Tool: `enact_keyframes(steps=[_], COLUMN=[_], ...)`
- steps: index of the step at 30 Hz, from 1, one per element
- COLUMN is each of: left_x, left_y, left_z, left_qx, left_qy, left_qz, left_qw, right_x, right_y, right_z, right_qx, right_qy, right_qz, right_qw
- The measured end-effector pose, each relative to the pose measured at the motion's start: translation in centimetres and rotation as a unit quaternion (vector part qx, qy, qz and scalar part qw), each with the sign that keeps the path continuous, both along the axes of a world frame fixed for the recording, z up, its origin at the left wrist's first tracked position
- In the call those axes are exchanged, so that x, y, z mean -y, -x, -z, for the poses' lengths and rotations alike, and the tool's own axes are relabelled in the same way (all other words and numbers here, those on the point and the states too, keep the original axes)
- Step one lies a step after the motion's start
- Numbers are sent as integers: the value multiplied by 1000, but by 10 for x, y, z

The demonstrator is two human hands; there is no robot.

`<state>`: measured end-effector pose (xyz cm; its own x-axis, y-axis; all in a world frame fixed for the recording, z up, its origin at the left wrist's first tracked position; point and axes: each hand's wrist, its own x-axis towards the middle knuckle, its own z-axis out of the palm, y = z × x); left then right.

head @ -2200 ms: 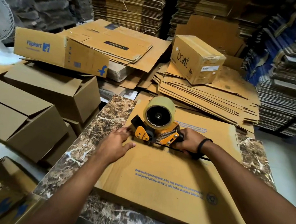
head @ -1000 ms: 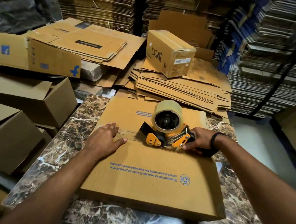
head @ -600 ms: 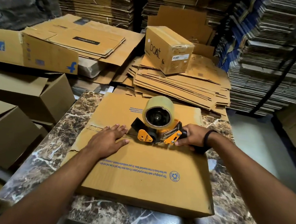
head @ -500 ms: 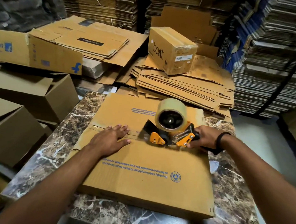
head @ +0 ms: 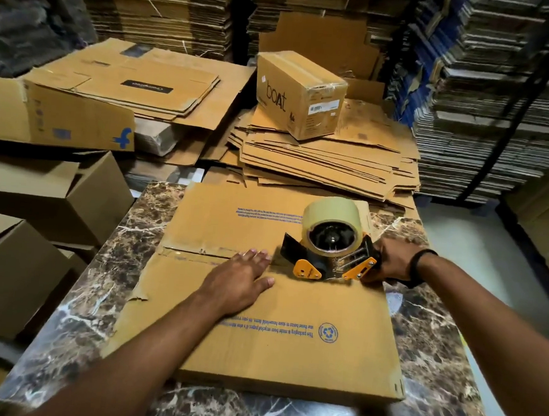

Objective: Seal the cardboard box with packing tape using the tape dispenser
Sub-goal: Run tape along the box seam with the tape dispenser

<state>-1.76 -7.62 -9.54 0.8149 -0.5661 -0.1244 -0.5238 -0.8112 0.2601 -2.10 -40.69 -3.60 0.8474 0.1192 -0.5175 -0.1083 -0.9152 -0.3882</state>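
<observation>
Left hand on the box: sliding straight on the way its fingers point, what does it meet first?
Most likely the dispenser: the left hand lies flat on the box, fingers aimed at the dispenser's black front end, a small gap away. Depth is unclear, so it might slip just past.

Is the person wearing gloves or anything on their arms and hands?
No gloves. Both arms are bare as far as the picture shows, with no sleeves. The left hand and its wrist have nothing on them. The right hand has a thin black band around its wrist. No rings or watch show.
</observation>
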Motion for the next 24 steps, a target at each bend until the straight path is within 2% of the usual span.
enact_keyframes(steps=[4, 8, 11, 14, 20, 24], left_x=[-6, 2, 22, 45, 40, 46], left_y=[-6, -9, -9, 3, 7, 8], left_z=[7, 0, -9, -10, -4, -1], left_qx=[-14, 12, 68, 17, 17, 7], left_qy=[27, 8, -35, -8, 48, 39], left_qz=[-8, -29, -17, 31, 6, -18], left_qw=[1000, 999, 997, 999, 999, 999], right_x=[17, 42, 40, 42, 61, 93], right_y=[11, 24, 21, 17, 19, 26], right_z=[-1, 6, 7, 6, 13, 17], right_qx=[4, 29, 28, 15, 34, 38], right_qy=[-29, -11, 2, 1, -32, -43], right_qz=[55, 97, 83, 79, 56, 62], right_qw=[998, 995, 996, 997, 997, 996])
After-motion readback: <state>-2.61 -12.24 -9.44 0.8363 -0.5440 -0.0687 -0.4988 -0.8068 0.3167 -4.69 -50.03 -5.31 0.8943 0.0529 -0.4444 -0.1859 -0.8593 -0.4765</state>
